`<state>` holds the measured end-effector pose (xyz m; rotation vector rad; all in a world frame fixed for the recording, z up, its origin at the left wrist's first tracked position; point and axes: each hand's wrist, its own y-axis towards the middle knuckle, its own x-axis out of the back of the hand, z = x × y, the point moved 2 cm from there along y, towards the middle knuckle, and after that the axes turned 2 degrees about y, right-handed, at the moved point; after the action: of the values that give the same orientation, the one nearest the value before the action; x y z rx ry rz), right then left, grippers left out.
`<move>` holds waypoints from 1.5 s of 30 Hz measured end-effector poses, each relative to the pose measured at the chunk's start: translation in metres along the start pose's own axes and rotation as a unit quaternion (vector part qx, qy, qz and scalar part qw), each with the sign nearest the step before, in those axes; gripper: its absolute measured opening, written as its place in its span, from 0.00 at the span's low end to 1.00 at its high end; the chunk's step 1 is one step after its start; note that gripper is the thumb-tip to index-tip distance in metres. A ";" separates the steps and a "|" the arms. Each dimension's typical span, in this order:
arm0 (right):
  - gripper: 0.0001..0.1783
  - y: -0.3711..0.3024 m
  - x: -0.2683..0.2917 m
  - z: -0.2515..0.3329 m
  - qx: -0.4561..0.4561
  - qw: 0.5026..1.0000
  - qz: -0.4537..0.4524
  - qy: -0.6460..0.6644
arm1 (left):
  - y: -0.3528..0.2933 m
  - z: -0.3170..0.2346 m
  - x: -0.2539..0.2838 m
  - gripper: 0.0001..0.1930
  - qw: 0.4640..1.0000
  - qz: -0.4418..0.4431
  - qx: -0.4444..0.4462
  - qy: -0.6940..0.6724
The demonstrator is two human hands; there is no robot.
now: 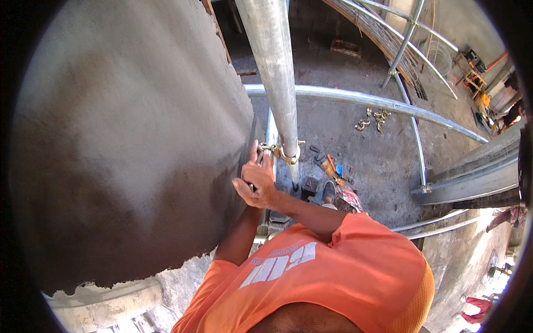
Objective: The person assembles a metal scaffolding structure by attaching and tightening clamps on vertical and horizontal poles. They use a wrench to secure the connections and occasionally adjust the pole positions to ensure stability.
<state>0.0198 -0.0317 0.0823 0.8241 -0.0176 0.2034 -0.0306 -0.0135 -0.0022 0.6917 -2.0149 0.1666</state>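
A vertical galvanized scaffold pipe [276, 77] runs down just beyond my hands. Around its lower part is a brass-coloured scaffold clamp [290, 155], whose bolt end points toward my fingers. My right hand [259, 182] is closed round a slim metal tool that looks like a wrench [260, 157], its upper end by the clamp. Behind the right hand, my left hand [245, 168] is mostly covered. One or two raised fingers touch or nearly touch the clamp, but I cannot tell which hand they belong to.
A large grey plastered panel [139, 127] stands close on the left. One horizontal pipe [361, 99] crosses beyond the upright. Loose clamps [364, 119] and a small pile of tools [333, 168] lie on the concrete floor. More scaffolding pipes [403, 41] stand at far right.
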 end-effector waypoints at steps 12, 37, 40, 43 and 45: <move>0.20 0.024 -0.002 0.017 -0.110 0.976 0.096 -0.161 | 0.002 0.006 -0.010 0.29 0.972 -0.114 -0.112 -0.173; 0.34 0.182 -0.022 -0.161 -0.469 0.833 -0.238 0.170 | 0.013 0.010 -0.008 0.30 0.959 -0.055 -0.101 -0.258; 0.27 0.171 -0.022 -0.143 -0.327 0.907 -0.266 -0.023 | 0.013 0.007 -0.006 0.27 0.961 -0.065 -0.077 -0.258; 0.25 0.162 -0.024 -0.120 -0.289 0.908 -0.274 -0.131 | 0.012 0.004 -0.003 0.24 0.974 -0.055 -0.093 -0.197; 0.25 0.164 -0.016 -0.108 -0.281 0.889 -0.346 -0.104 | 0.012 0.003 -0.003 0.22 0.970 -0.061 -0.081 -0.222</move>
<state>-0.0333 0.1528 0.1263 0.2283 0.0175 -0.5512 -0.0384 -0.0035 -0.0039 0.7965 -2.3666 -0.2456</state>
